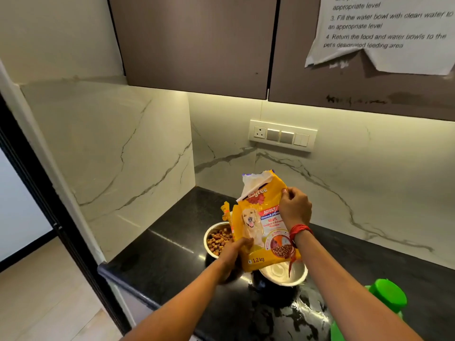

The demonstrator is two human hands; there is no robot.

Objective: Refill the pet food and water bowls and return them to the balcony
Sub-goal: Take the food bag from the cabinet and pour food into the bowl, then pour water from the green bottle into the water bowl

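Observation:
A yellow dog food bag (263, 222) with a torn-open top stands upright above the black counter (369, 262). My left hand (235, 252) grips its lower left edge and my right hand (294, 207) pinches its upper right edge. Behind the bag to the left sits a steel bowl (218, 239) with brown kibble in it. Partly hidden below the bag, a second steel bowl (286, 273) shows a pale bare inside. A red thread is tied around my right wrist.
A green bottle (387, 295) with a green cap stands at the counter's near right. A switch panel (283, 135) is on the marble back wall. Brown cabinets hang overhead with a paper instruction sheet (386, 30). The counter's left end meets a doorway.

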